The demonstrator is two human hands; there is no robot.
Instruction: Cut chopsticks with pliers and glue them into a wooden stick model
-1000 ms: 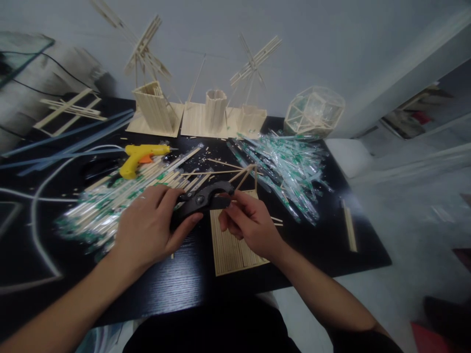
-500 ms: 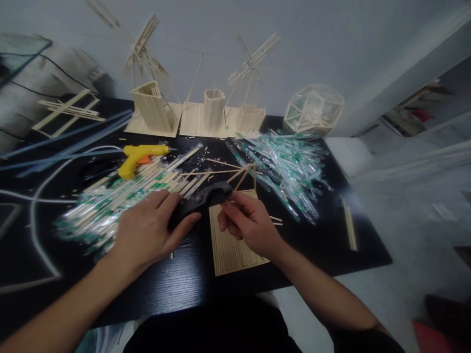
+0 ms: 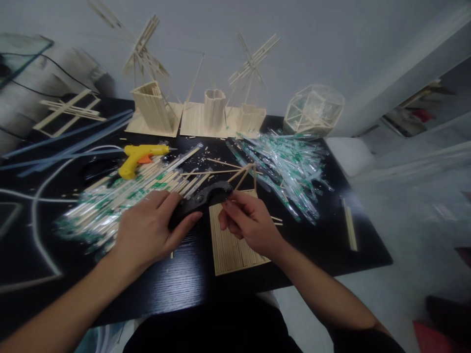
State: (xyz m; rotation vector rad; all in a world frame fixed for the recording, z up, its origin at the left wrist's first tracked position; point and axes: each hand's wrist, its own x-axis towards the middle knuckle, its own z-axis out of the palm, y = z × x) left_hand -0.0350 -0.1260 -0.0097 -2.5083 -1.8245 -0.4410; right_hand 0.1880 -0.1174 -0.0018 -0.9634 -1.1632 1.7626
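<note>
My left hand (image 3: 147,223) is wrapped round a black hand cutter (image 3: 200,198) with a curved jaw and a pivot screw. The jaw end reaches to my right hand (image 3: 250,220), whose thumb and fingers are pinched together at its tip. Whatever sits between those fingertips is too small to make out. Beneath the right hand lies a flat panel of wooden sticks (image 3: 228,245) joined side by side. Just behind it rises a small frame of thin sticks (image 3: 253,169), partly covered by the hand and the cutter.
Wrapped chopsticks (image 3: 121,206) lie left, under a yellow glue gun (image 3: 138,159). Plastic wrappers (image 3: 287,166) are heaped right. Stick-built windmills (image 3: 150,108) and a clear many-sided stick frame (image 3: 314,110) stand along the wall. Two loose sticks (image 3: 349,225) lie by the table's right edge.
</note>
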